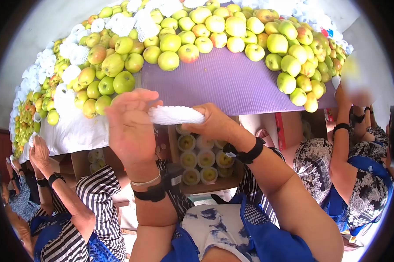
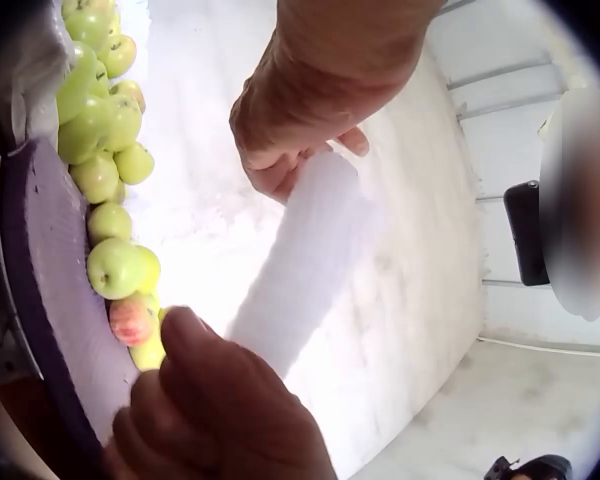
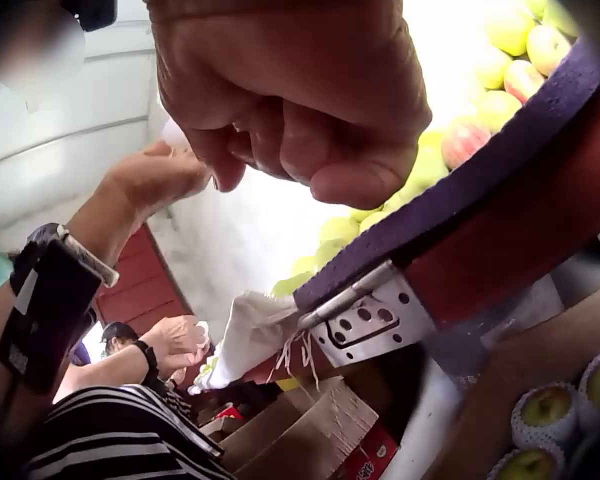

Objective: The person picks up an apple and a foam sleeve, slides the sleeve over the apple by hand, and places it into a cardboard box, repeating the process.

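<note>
One white foam sleeve (image 1: 177, 115) is held above a box (image 1: 210, 188) of wrapped apples (image 1: 205, 159), the right hand (image 1: 219, 124) pinching one end; the left hand (image 1: 133, 131), fingers loosely extended, is at the other, contact unclear

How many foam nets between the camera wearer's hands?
1: the foam net, gripped at one end by the right hand, its other end at the left hand. Others could hide inside.

The white tubular foam-mesh sleeve (image 1: 176, 115) looks matt, ribbed; round yellow-green apples (image 1: 124, 82), smooth, glossy; the perforated silver hinge (image 3: 408, 322), shiny metal.
</note>
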Available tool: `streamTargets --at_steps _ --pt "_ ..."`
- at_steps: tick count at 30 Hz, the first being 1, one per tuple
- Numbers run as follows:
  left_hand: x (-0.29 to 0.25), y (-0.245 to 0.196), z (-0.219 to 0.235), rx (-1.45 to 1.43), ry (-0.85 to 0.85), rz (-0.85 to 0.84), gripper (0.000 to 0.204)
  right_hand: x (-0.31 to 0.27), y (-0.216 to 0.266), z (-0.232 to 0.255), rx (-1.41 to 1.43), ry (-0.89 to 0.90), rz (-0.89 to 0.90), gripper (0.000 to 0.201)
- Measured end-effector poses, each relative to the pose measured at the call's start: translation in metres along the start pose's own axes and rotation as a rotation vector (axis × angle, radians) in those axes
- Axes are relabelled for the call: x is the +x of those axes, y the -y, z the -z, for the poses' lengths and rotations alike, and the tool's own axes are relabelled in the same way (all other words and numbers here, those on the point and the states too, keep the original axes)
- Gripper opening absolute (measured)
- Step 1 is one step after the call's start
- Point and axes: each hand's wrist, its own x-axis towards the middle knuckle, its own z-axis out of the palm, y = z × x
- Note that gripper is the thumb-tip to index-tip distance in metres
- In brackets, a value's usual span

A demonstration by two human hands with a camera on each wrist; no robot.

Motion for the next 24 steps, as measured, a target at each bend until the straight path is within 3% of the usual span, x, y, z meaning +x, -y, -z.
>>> streamTargets --at_steps 2,5,8,14,18,21,24 --pt "-0.002 0.004 -0.007 0.379 -0.072 0.011 0.026 -0.002 0.004 0.008 -0.002 0.004 -0.049 0.024" --pt "-0.006 -0.001 -0.011 0.366 -0.166 0.186 0.023 -0.003 0.013 0.008 0.18 0.082 -0.088 0.023" --pt "-0.004 0.004 -0.008 0.353 -0.165 0.23 0.021 -0.003 0.012 0.013 0.025 0.152 -0.1 0.024" --pt "-0.004 0.002 -0.004 0.409 0.031 0.282 0.038 -0.002 0.006 0.018 0.065 0.145 -0.104 0.024" --pt "-0.003 0.002 0.0 0.568 0.119 0.319 0.039 0.003 -0.004 0.022 -0.108 0.105 0.069 0.027" --pt "-0.003 0.017 0.007 0.572 -0.093 0.359 0.017 -0.003 0.01 0.024 -0.126 0.15 -0.02 0.036" --pt "-0.001 0.019 0.009 0.485 -0.21 0.327 0.015 -0.005 0.011 0.026 -0.087 0.064 0.04 0.043"
